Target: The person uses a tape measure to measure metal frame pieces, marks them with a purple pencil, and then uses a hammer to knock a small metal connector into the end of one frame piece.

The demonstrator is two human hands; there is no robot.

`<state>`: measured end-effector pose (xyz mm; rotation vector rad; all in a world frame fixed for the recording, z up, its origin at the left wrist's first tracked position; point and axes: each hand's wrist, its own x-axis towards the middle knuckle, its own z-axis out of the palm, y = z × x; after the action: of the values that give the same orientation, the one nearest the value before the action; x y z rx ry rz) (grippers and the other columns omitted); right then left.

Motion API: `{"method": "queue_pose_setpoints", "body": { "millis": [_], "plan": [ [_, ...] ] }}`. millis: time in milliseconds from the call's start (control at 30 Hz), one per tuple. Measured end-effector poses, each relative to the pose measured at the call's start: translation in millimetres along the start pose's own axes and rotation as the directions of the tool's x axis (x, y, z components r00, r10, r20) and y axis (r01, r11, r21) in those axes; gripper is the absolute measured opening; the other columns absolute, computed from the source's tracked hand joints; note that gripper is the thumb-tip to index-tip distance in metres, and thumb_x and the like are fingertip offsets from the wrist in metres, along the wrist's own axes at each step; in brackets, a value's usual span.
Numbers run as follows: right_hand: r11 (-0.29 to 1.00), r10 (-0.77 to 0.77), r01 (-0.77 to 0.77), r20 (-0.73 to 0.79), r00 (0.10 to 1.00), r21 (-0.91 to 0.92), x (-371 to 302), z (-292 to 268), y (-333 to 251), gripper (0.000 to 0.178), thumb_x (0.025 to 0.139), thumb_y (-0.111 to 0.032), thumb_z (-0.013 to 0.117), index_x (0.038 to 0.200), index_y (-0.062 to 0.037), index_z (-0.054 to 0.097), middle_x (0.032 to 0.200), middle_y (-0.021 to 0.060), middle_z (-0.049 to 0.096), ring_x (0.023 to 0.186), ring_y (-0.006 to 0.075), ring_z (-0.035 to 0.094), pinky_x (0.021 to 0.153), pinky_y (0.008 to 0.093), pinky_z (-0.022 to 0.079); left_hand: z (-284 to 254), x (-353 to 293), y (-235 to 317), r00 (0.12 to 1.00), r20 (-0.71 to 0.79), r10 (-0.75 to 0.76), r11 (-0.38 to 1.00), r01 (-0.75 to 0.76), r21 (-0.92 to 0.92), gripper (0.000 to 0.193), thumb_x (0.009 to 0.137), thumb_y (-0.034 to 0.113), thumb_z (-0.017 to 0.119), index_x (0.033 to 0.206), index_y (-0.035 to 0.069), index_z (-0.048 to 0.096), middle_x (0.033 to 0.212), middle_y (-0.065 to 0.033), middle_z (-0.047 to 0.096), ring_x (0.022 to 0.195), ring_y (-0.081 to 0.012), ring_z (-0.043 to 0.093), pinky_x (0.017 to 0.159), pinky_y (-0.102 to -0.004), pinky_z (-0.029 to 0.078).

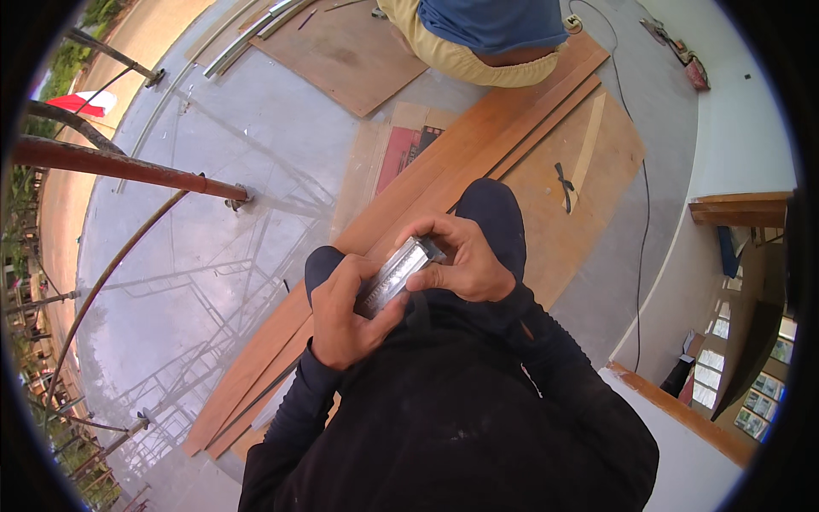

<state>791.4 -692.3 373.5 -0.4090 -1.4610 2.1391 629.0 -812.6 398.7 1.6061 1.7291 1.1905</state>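
Above my lap, both hands hold a short silver block (395, 278) with a shiny, ridged surface; its exact kind I cannot make out. My left hand (343, 312) grips the lower left end, thumb along the near side. At the upper right end, my right hand (467, 261) has its fingers curled over the block and its thumb pressed on the near side. The fingers partly hide both ends. Beneath my knees runs a long reddish-brown wooden board (426, 209), lying diagonally on the floor.
Ahead, a person in a blue shirt (492, 24) and pale yellow trousers bends or squats by the boards. Plywood (341, 53) lies beyond. A rusty scaffold pole (128, 165) stands at left. Right of the boards are a dark strap-like item (564, 186) and a black cable (646, 222).
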Motion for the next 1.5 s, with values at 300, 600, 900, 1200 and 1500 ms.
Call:
{"method": "queue_pose_setpoints", "body": {
  "millis": [300,600,900,1200,1500],
  "plan": [
    [0.997,-0.045,0.031,0.196,0.98,0.075,-23,-28,8,0.039,0.082,-0.014,0.078,0.115,-0.0025,0.06,0.104,0.0034,0.06,0.098,0.0107,0.057,0.085,0.026,0.046,33,-16,24,0.995,0.041,-0.092,0.994,0.09,0.067,0.033,0.077,0.016,0.077,0.103,0.0,0.062,0.081,-0.0179,0.067,0.071,-0.0301,0.068,0.062,-0.0333,0.052],
    [0.995,-0.058,0.052,0.071,0.996,0.087,-44,-40,22,0.037,0.085,-0.011,0.075,0.116,-0.001,0.058,0.104,0.005,0.06,0.096,0.0119,0.058,0.087,0.0274,0.049,63,-20,13,1.0,-0.03,0.003,0.986,0.002,0.164,0.033,0.08,0.028,0.075,0.101,0.005,0.064,0.078,-0.0167,0.066,0.066,-0.0347,0.066,0.057,-0.0401,0.051],
    [0.948,0.041,0.023,-0.192,0.981,0.319,-60,-34,70,0.045,0.09,-0.01,0.069,0.129,0.0016,0.049,0.114,0.0087,0.06,0.105,0.016,0.059,0.095,0.0304,0.048,86,-23,-14,0.985,-0.163,0.046,0.975,-0.009,0.222,0.042,0.077,0.03,0.078,0.103,0.004,0.058,0.094,-0.0173,0.066,0.085,-0.0364,0.065,0.072,-0.0421,0.051],
    [0.958,-0.035,0.133,-0.355,0.934,0.256,-61,-23,79,0.038,0.092,-0.014,0.067,0.122,0.0021,0.052,0.107,0.0061,0.061,0.097,0.013,0.06,0.088,0.0263,0.049,77,-25,-12,0.99,-0.109,0.094,0.992,-0.084,0.092,0.035,0.087,0.019,0.069,0.116,0.002,0.059,0.103,-0.0184,0.065,0.091,-0.0374,0.064,0.078,-0.0412,0.052],
    [0.994,-0.042,0.08,-0.399,0.916,0.079,-57,-34,83,0.034,0.092,-0.017,0.068,0.117,0.0024,0.053,0.1,0.0054,0.063,0.091,0.0118,0.061,0.082,0.0251,0.05,91,-26,-18,0.983,-0.162,0.088,0.992,-0.072,0.099,0.026,0.088,0.016,0.067,0.111,0.004,0.064,0.101,-0.015,0.066,0.087,-0.0333,0.066,0.072,-0.0388,0.053]
  ]
}}
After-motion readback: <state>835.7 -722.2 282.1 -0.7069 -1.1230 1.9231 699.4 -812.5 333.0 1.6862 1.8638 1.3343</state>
